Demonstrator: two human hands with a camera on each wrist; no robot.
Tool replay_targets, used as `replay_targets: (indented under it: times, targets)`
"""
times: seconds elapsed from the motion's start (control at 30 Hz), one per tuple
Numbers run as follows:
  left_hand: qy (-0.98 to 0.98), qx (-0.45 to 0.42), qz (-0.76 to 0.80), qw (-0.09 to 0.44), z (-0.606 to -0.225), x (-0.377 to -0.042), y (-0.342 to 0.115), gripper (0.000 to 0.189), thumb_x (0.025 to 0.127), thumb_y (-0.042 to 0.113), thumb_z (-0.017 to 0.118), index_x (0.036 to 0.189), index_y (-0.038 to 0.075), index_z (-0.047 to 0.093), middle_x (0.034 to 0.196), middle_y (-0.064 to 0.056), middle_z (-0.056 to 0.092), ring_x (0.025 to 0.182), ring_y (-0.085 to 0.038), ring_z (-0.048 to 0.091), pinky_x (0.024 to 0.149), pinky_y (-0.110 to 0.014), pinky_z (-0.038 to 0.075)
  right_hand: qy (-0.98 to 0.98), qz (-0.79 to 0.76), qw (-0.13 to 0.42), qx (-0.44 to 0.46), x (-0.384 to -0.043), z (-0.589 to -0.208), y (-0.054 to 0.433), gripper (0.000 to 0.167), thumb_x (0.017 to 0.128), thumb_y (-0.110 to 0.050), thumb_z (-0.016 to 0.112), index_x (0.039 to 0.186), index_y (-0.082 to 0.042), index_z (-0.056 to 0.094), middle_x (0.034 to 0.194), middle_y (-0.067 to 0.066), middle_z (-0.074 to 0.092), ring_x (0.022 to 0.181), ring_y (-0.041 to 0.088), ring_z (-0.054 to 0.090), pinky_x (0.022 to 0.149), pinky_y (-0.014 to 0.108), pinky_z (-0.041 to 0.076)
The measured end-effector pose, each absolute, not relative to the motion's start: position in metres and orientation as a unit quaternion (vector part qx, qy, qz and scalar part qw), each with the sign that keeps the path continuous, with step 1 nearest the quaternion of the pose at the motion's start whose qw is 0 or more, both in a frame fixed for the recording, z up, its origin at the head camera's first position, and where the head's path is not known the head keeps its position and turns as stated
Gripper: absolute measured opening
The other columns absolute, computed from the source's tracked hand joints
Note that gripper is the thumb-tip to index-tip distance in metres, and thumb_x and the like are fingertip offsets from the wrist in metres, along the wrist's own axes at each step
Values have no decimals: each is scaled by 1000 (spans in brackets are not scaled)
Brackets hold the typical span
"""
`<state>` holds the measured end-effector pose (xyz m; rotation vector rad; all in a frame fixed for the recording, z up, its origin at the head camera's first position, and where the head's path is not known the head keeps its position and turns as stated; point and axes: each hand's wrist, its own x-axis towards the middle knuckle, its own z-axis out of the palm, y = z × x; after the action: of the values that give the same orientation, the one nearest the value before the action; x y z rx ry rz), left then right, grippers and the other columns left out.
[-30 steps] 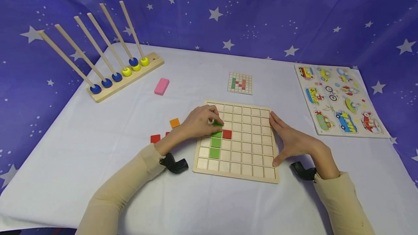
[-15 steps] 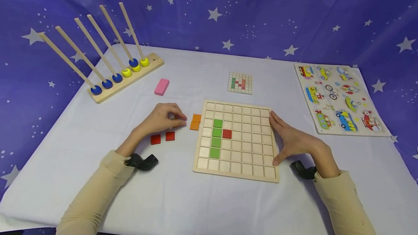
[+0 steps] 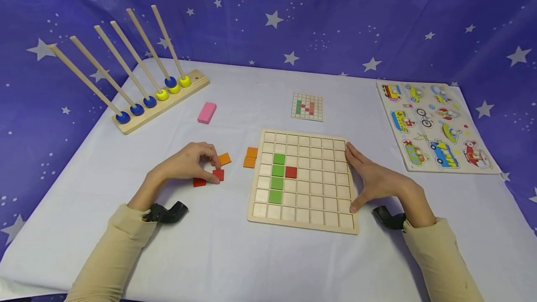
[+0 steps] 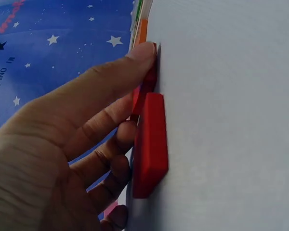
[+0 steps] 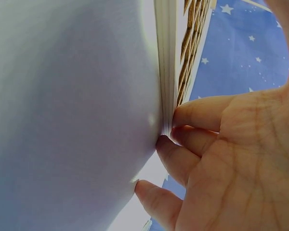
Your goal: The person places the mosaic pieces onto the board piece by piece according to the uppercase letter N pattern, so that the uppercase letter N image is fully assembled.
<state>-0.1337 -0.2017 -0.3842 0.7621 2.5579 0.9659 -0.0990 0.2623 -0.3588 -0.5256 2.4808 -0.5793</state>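
With thumb and fingertips, my left hand (image 3: 189,161) pinches a red square tile (image 3: 219,174) at the left of the table. A second red tile (image 4: 153,144) lies just beneath that hand, partly hidden in the head view. One orange tile (image 3: 224,159) lies beside the fingertips, and two more orange tiles (image 3: 250,157) touch the left edge of a wooden grid board (image 3: 304,227). On the board, a column of several green tiles (image 3: 277,182) has one red tile (image 3: 291,172) at its right. My right hand (image 3: 375,181) rests against the board's right edge, fingers extended and thumb near the lower corner.
A small pattern card (image 3: 307,106) lies behind the board, and a pink block (image 3: 207,113) to its left. A wooden peg abacus (image 3: 161,101) with blue and yellow beads stands back left. A vehicle puzzle board (image 3: 438,127) lies at the right.
My left hand has left the green tiles and moved left, passing the lone orange tile and coming down onto a red tile. My right hand has stayed at the board's edge.
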Motion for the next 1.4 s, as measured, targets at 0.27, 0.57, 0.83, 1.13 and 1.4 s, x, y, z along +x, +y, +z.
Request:
replay_targets:
  times: [0.27,0.57,0.83,1.13,1.4]
  targets:
    - [889,218,396,65,-393,-138,-202,21,76,13,81,86,11,63,76,-1,61,74,-15,55,69,-22,44,919,-212,269,-193,-99,-357,263,150,48,-50,91,150,6,-3,160,17,-16,147,40,-6,114,60,14]
    - [876,220,429,5,-397,-143,-175,18,82,8,74,99,9,67,88,-4,70,77,-14,63,73,-21,49,920,-213,270,-189,-99,-356,264,150,47,-50,91,150,7,-2,160,17,-16,147,40,-6,114,60,13]
    - [853,273,443,47,-391,-146,-129,19,85,11,72,104,10,69,89,-1,72,81,-13,63,75,-26,51,916,-225,269,-194,-98,-358,264,148,49,-48,92,150,8,-1,159,19,-16,147,42,-6,112,61,14]
    - [814,346,457,92,-386,-143,-77,16,85,11,72,101,13,69,86,2,72,73,-7,62,67,-21,48,914,-231,265,-203,-99,-358,262,147,49,-46,92,150,9,0,160,19,-15,147,42,-5,112,61,15]
    - [795,395,442,127,-387,-136,-47,21,86,8,70,107,7,69,92,-3,73,81,-5,68,77,-19,53,911,-239,266,-204,-99,-356,262,148,48,-45,93,149,9,-1,159,19,-16,147,42,-5,113,61,15]
